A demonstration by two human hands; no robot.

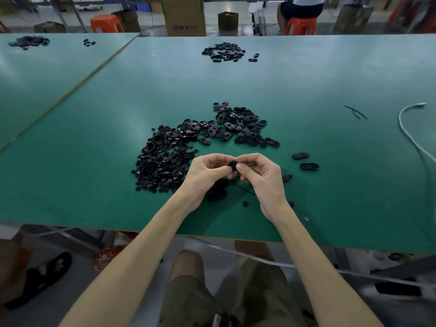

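Head view.

Containers: tall cardboard box (184, 16) on the floor beyond the counter (94, 142), flaps closed, contents not visible. Beside it a small open carton (228, 19); something dark inside, cannot tell what. A third, brown box (127, 20) stands behind a red stool (107, 23), contents hidden.

Surroundings: green counter carries a dense heap of small round black parts (162, 166) left of the hands, running into a looser heap of oval black shells (238, 128) farther back. Two loose oval shells (305, 161) lie apart to the right. A far pile of ovals (224, 51) sits near the back edge; another dark pile (29, 41) is on the adjoining counter to the left. White cable (410, 131) loops along the right side, with thin black strips (356, 112) near it. A seated person (302, 7) occupies a second red stool (300, 25) across the aisle. Nothing lies between the hands and the heaps.

Work piece: small black part (233, 165) is raised just above the counter, near its front edge, right of the round-part heap. Left grip (207, 172) and right grip (262, 175) meet on it, fingers curled, thumbs and forefingers pinching it from either side; the part is mostly covered by fingertips. More dark oval pieces (217, 191) lie on the counter under the left wrist.
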